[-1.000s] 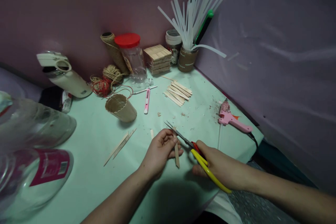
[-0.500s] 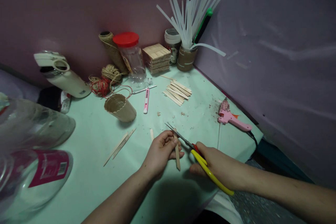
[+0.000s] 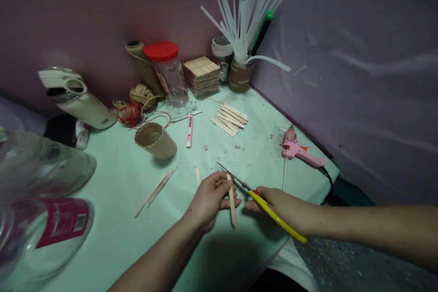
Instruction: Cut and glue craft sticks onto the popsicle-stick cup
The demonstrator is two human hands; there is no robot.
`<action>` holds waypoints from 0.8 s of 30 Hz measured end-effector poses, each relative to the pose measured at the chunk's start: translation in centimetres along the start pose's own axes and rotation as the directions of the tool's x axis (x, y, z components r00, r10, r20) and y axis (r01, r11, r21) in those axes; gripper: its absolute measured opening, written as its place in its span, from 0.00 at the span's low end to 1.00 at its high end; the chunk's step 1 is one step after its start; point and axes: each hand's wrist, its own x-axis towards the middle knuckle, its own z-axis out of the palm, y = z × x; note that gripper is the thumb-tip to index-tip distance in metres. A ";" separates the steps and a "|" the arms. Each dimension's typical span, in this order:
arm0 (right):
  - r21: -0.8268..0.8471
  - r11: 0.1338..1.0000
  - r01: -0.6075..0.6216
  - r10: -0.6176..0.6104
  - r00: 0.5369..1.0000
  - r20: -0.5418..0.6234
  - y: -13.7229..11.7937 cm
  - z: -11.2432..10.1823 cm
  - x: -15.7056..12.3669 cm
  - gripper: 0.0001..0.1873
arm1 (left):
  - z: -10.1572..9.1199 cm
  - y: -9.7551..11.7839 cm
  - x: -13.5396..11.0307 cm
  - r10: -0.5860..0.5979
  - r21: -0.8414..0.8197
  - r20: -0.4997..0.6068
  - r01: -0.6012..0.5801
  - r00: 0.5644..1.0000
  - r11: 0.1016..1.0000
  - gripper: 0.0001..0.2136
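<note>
My left hand (image 3: 212,198) pinches a flat wooden craft stick (image 3: 232,207), which points down toward the table's near edge. Wrapped in my right hand (image 3: 277,207) are scissors (image 3: 273,216) with yellow handles, their thin blades lying together across the stick's upper end by my left fingertips. Part of the handles is hidden by the right hand. Beyond my left hand another stick (image 3: 197,174) shows partly. Several cut, pointed sticks (image 3: 156,191) lie to the left. Small wood chips (image 3: 237,147) are scattered past the blades.
A pile of craft sticks (image 3: 230,119), a pink utility knife (image 3: 190,131) and a tilted cup (image 3: 156,141) lie farther back. The pink glue gun (image 3: 301,150) is at right, with a jar of glue sticks (image 3: 240,76) behind. Large plastic bottles (image 3: 65,223) line the left side.
The scissor blades have come together at the stick's upper end, and the yellow handles have closed toward each other. The held stick has turned slightly, showing a lighter face.
</note>
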 end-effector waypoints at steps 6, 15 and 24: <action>-0.005 0.999 0.032 -0.031 0.997 0.077 -0.3 -0.1 0.5 0.22 | -0.1 0.4 0.0 -0.054 0.006 -0.013 0.054 0.998 0.998 0.04; -0.015 1.000 -0.002 0.003 0.997 0.076 -1.2 -0.5 -0.1 0.19 | -0.1 0.8 0.1 -0.085 0.012 -0.015 0.085 0.996 0.996 0.03; -0.061 0.998 0.009 -0.005 0.998 0.064 -1.0 -0.4 0.1 0.19 | -0.1 0.8 0.1 -0.089 0.017 -0.009 0.089 0.996 0.996 0.02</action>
